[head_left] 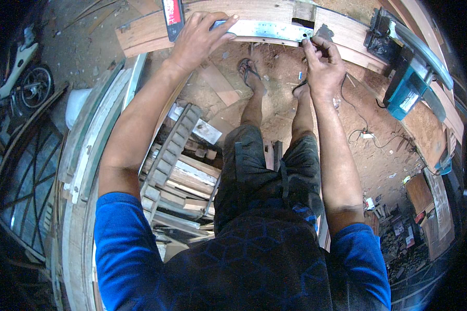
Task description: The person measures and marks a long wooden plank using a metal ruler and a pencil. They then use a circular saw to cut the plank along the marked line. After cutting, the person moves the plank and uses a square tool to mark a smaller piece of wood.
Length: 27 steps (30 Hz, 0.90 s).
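Observation:
A try square lies along a long wooden beam (347, 32) at the top of the view. Its steel blade (267, 29) stretches rightward from a red and dark stock (173, 19). My left hand (200, 35) grips the square where blade and stock meet, fingers over the blade. At the blade's far right end, beside a dark rectangular notch (302, 23) in the beam, my right hand (324, 62) has its thumb and fingers pinched together. Whatever is between those fingertips is too small to make out.
To the right, a teal power tool (406, 93) rests on the wood, and a cable (366, 124) trails over the sandy floor. Stacked boards (96, 129) and a wooden rack of offcuts (174, 145) stand on the left. A motorbike wheel (35, 85) shows farther left.

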Each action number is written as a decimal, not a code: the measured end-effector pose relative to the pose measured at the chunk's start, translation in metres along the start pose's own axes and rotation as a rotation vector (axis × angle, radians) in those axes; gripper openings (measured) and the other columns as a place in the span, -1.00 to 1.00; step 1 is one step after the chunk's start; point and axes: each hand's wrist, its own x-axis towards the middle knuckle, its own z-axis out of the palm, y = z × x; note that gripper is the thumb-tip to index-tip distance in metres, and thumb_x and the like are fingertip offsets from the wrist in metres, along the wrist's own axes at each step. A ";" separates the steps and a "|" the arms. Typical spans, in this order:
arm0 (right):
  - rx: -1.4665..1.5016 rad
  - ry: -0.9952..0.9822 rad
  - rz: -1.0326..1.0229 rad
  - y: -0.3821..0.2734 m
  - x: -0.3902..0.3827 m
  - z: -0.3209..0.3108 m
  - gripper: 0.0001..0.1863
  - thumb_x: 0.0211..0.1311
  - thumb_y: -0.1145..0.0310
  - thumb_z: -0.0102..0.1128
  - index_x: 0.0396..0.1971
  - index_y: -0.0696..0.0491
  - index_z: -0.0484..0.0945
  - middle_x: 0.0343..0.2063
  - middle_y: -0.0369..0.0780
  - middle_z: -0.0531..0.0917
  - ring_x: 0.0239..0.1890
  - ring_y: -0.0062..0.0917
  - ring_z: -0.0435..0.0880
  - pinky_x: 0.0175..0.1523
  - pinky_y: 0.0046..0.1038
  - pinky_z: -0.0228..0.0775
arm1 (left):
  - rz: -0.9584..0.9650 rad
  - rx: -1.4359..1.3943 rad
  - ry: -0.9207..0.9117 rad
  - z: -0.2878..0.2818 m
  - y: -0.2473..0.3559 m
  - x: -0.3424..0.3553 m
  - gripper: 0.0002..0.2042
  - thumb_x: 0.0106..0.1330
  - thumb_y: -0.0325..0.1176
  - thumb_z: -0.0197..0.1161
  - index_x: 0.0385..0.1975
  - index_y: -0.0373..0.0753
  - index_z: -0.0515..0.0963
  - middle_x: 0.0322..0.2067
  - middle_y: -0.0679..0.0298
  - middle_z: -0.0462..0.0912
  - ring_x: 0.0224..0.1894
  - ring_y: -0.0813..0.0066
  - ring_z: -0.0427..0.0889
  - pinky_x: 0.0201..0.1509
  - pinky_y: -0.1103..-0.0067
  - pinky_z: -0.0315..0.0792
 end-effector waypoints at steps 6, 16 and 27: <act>0.020 -0.002 -0.017 0.001 0.001 0.001 -0.80 0.18 0.39 0.52 -0.23 0.13 0.75 -0.34 -0.32 0.70 -0.46 -0.78 0.50 -0.29 -0.66 0.45 | 0.018 -0.025 -0.006 0.000 0.000 0.001 -0.50 0.32 -0.17 0.38 0.29 0.03 0.55 0.04 0.26 0.58 0.00 0.21 0.52 0.12 0.32 0.41; -0.008 -0.015 0.006 0.002 0.000 -0.001 -0.78 0.18 0.35 0.52 -0.22 0.12 0.75 -0.37 -0.33 0.69 -0.47 -0.76 0.52 -0.28 -0.63 0.46 | 0.023 -0.016 0.002 -0.002 0.002 0.002 -0.50 0.32 -0.16 0.38 0.28 0.02 0.56 0.04 0.28 0.58 -0.05 0.22 0.51 0.12 0.32 0.40; -0.005 -0.001 -0.024 0.002 0.001 -0.001 -0.80 0.17 0.38 0.52 -0.23 0.10 0.75 -0.40 -0.35 0.67 -0.48 -0.76 0.50 -0.32 -0.63 0.43 | 0.023 0.002 0.014 -0.003 0.004 0.004 -0.49 0.30 -0.18 0.40 0.28 0.08 0.57 0.02 0.31 0.58 -0.08 0.24 0.51 0.07 0.36 0.44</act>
